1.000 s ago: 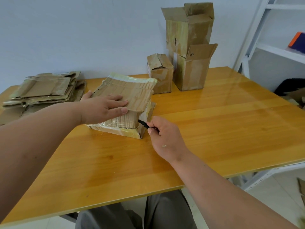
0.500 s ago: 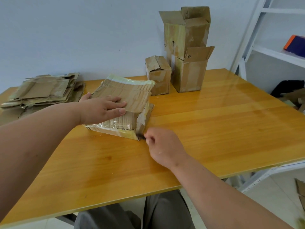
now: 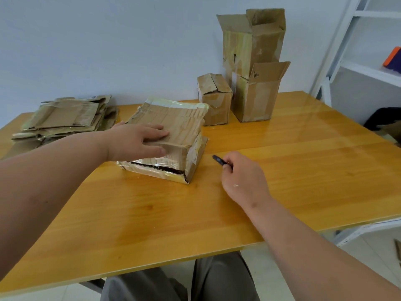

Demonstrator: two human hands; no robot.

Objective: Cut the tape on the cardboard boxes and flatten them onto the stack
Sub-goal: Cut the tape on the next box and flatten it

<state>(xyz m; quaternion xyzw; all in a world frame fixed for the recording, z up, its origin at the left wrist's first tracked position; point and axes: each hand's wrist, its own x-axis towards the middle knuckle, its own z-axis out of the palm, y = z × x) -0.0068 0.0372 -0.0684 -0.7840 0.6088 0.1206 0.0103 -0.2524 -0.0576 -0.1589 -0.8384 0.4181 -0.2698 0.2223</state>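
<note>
- A stack of flattened cardboard [image 3: 65, 118] is lying at the table's [image 3: 303, 170] 10 o'clock corner, against the wall.
- The left hand [image 3: 138, 142] is resting flat on top of the taped box [image 3: 173, 131], fingers straight and close together, pressing down on the crumpled upper panel; the thumb is reaching toward 12 o'clock along the box's left edge.
- That box is sitting near the middle of the table, toward 11 o'clock from the person, well apart from the stack. Its near side is gaping open along a dark slit, with shiny tape hanging around the 5 o'clock corner.
- The right hand [image 3: 243, 179] is hovering just beside the box at its 3 o'clock side, not touching it, fingers curled and clamped on a small dark cutter [image 3: 219, 160] whose tip is pointing toward 10 o'clock.
- A small closed box [image 3: 214, 98] is standing at 1 o'clock, touching the taped box's far corner as far as can be told.
- Beside it, an open-flapped box [image 3: 256, 96] is standing upright, and a taller open box [image 3: 251, 40] is rising behind it by the wall.
- A white shelf frame [image 3: 355, 68] is standing at 2 o'clock, beyond the table.
</note>
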